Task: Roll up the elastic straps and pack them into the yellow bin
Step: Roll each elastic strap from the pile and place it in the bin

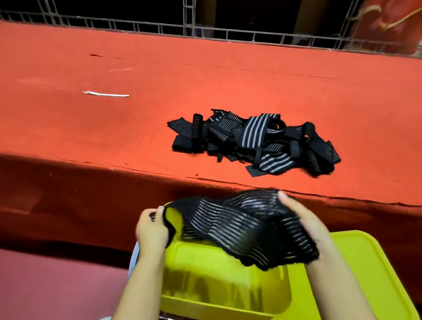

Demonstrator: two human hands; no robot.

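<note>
A black elastic strap with grey stripes (246, 224) is stretched loosely between my two hands above the yellow bin (213, 305). My left hand (151, 227) pinches its left end. My right hand (306, 224) grips its right side, fingers over the top edge. The strap hangs unrolled and partly hides the bin's far rim. A heap of several more black striped straps (254, 142) lies on the red surface beyond, apart from both hands.
The yellow bin's lid (378, 283) leans at the bin's right side. The red carpeted platform (85, 125) has a front edge just beyond the bin, and a thin white stick (106, 94) lies at its left. A metal truss frame (186, 30) runs along the back.
</note>
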